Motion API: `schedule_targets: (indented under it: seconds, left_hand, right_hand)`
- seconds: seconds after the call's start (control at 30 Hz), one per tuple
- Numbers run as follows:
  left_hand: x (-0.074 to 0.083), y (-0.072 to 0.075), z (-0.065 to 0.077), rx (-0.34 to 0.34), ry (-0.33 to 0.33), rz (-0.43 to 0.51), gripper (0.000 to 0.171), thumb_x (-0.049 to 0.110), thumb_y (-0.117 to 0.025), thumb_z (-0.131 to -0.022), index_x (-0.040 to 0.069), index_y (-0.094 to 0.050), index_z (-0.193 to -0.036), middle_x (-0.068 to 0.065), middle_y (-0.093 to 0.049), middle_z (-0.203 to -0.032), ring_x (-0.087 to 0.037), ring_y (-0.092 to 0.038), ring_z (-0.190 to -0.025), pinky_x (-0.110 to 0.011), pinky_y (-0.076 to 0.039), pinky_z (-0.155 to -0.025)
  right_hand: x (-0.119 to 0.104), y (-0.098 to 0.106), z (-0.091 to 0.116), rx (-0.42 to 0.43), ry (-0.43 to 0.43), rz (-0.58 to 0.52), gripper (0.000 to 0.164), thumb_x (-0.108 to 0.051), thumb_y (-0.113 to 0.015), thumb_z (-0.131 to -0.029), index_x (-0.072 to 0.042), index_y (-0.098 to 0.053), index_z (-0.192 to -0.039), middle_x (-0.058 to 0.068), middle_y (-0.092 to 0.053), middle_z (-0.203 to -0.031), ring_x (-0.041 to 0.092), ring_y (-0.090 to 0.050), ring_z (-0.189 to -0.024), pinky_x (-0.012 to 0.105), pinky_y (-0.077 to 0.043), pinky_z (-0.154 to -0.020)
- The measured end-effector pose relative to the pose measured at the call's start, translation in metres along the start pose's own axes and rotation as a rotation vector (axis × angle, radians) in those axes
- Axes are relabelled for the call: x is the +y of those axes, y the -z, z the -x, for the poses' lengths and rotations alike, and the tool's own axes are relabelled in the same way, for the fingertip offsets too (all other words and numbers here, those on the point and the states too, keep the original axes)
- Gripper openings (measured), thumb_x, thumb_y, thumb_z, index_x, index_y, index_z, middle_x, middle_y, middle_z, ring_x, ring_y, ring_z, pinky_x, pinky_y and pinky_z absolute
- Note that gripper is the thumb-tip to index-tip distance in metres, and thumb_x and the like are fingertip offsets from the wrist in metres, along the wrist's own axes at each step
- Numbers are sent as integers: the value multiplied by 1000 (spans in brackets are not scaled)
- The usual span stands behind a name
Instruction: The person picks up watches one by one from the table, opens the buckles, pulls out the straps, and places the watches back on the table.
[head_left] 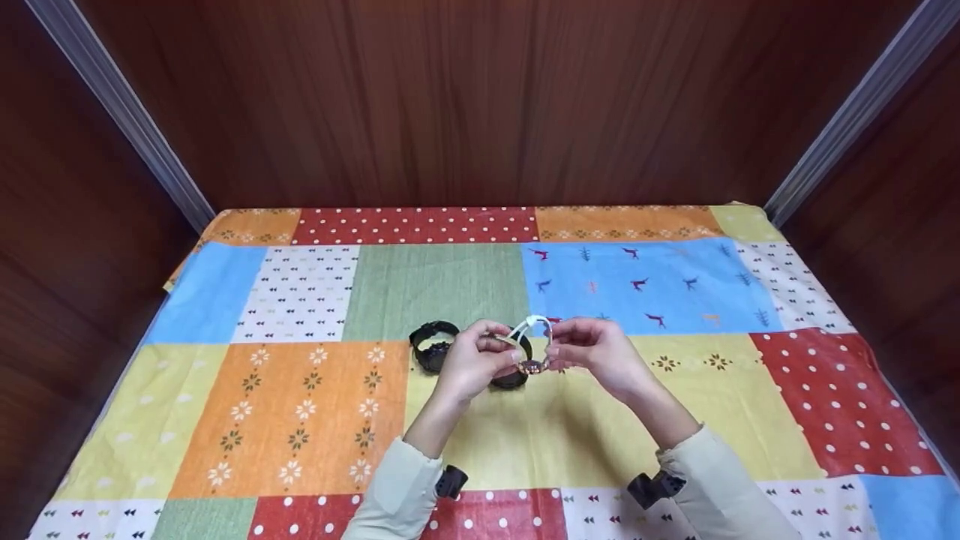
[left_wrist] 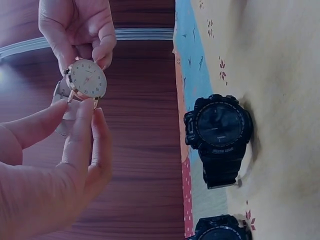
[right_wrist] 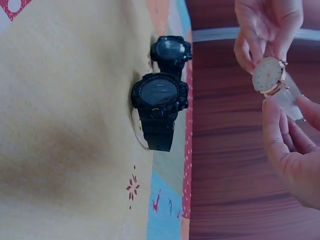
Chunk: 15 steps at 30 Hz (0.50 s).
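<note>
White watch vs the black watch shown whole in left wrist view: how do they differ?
Dial: white watch has a pale one with numerals; black watch has a dark one.
Case and strap: white watch is gold-toned with a white strap; black watch is chunky and black throughout.
Pose: left hand and right hand hold white watch up; black watch rests on the cloth.
Shared: round faces.

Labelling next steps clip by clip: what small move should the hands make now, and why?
Probably lower the white-strapped watch onto the patterned cloth, beside the two black watches. The left hand and right hand both hold it raised, its dial exposed, whereas the black ones already rest on the cloth.
</note>
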<state>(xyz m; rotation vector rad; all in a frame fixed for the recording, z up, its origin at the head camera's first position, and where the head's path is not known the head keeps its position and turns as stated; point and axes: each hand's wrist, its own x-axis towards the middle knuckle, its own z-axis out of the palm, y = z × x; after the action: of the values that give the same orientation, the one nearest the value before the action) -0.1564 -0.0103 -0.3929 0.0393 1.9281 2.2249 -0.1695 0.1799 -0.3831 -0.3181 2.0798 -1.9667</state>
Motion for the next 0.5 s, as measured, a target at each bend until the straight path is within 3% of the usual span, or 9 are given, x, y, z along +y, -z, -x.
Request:
schedule_targets:
  seconds: [0.17, 0.37, 0.5]
  left_hand:
    - [0, 0, 2, -26, -69, -89, 27, -9, -66, -76, -11, -58, -102, -13, -61, -85, -15, -59, -70, -32, -53, -69]
    - [0, 0, 4, -13, -180, -266, 19, -6, -68, -75, -6, -63, -92, -12, -64, -87, -20, -61, -79, -27, -52, -65]
    - [0, 0, 4, -4, -221, -324, 18, -6, -69, -74, -4, -63, -91, -12, -65, -88, -24, -62, -82, -28, -50, -69]
  right_hand:
    - [-1, 2, 2, -11, 24, 69, 23, 9, -63, -78, 14, -57, -99, 12, -63, -81, 18, -63, -71, 33, -53, -69]
    - [-1, 3, 3, -2, 42, 163, 25, 6, -68, -75, 13, -60, -97, 12, -65, -82, 14, -61, -72, 29, -51, -68]
    - [-1, 2, 3, -12, 50, 181, 27, 5, -68, -75, 16, -59, -98, 12, -65, -82, 12, -60, -72, 27, -50, -67]
